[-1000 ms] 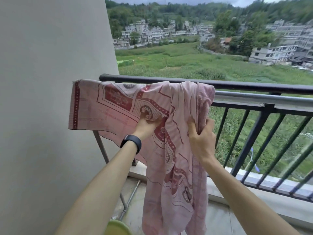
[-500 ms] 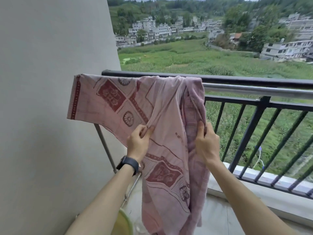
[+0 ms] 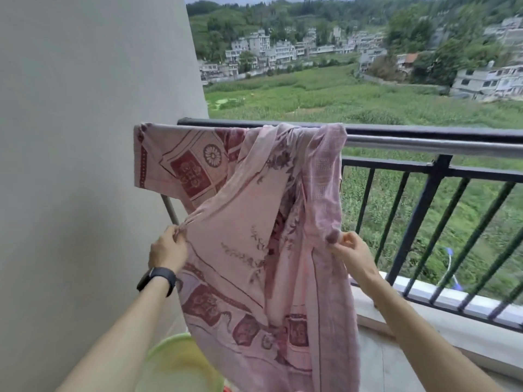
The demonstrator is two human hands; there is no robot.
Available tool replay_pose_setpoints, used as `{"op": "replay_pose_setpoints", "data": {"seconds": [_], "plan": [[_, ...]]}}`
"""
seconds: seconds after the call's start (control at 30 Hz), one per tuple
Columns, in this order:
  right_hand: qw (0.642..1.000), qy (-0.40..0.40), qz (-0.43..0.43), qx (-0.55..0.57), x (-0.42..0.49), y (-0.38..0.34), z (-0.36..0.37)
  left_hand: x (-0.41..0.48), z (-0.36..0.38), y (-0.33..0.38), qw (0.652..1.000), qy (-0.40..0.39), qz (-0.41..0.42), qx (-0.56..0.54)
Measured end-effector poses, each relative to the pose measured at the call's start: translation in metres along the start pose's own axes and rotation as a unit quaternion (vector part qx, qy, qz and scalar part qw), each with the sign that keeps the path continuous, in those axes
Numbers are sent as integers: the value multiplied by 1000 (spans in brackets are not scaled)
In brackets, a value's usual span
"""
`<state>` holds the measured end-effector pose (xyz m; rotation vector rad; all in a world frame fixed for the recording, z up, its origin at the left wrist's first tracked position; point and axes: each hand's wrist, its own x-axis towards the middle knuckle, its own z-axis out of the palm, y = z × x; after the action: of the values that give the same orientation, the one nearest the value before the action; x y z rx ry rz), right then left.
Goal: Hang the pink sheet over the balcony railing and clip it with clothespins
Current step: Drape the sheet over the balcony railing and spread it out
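Note:
A pink sheet (image 3: 240,222) with dark red patterns hangs over the left end of a silver bar (image 3: 424,147) that runs just inside the black balcony railing (image 3: 424,131). It is bunched toward its right side and drapes down to the floor. My left hand (image 3: 168,248), a black band on its wrist, pinches the sheet's left edge. On the right, my right hand (image 3: 349,250) pinches a gathered fold. Between the two hands the cloth is pulled apart and stretched. No clothespins are in view.
A grey wall (image 3: 85,165) stands close on the left. A yellow-green basin (image 3: 181,366) sits on the floor below my left arm. The railing's black vertical bars (image 3: 430,227) run to the right above a low ledge, with fields and houses beyond.
Both hands have slid down the sheet and moved apart, the left going left and the right going right, spreading the hanging cloth wider. The view has tilted down a little.

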<state>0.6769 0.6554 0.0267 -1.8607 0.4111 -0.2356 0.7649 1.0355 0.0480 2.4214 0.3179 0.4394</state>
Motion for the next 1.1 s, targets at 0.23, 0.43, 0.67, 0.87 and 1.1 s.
{"op": "replay_pose_setpoints", "data": {"seconds": [0.23,0.43,0.67,0.87,1.1], "plan": [[995,46,-81,-18,12,-100,20,42,-5,39,899,-82,-174,-394],[875,191,-396,-203,1,-177,72,29,-12,69,965,-159,-53,-202],[818,51,-449,-355,54,-270,181,92,-60,40,963,-154,-80,-208],[762,-2,-435,-480,124,-330,290,155,-53,-17,939,-270,-186,-102],[717,4,-455,-529,186,-363,364,192,-34,-18,918,-384,-77,59]]}}
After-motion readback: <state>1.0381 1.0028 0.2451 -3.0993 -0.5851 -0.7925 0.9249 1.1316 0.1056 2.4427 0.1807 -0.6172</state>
